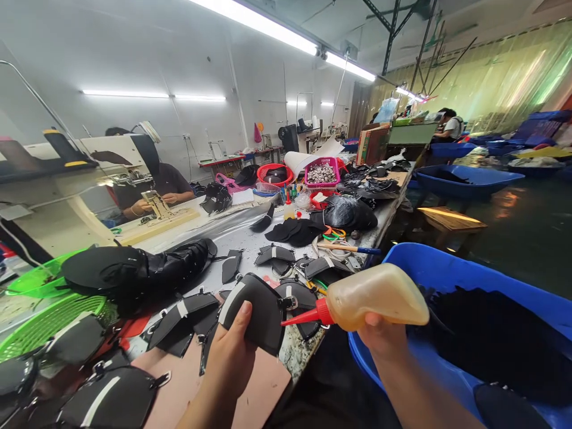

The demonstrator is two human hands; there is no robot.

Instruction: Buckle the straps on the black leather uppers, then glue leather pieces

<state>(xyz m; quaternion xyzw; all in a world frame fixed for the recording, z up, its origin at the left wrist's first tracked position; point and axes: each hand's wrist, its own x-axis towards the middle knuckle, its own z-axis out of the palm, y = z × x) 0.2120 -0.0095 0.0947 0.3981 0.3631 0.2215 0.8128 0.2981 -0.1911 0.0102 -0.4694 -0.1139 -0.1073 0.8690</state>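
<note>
My left hand (235, 351) is closed on a curved black padded piece (261, 316) with a pale strip along its left edge, the thumb lying on its face. A small buckle (291, 302) shows at the piece's right side. In my right hand (379, 339) is a squeeze glue bottle (378, 295), tilted on its side and partly full of yellowish liquid. Its red nozzle (306, 316) points left, the tip at the right edge of the padded piece; whether they touch I cannot tell. Similar black pieces (109, 396) with pale strips lie around my left hand.
A blue tub (370, 357) with black pieces stands at the right, beside the table edge. Green baskets (96, 307) are on the left. Farther back are a red basket (289, 174), a pink basket (338, 170) and a sewing machine (102, 161), where another person (172, 182) sits.
</note>
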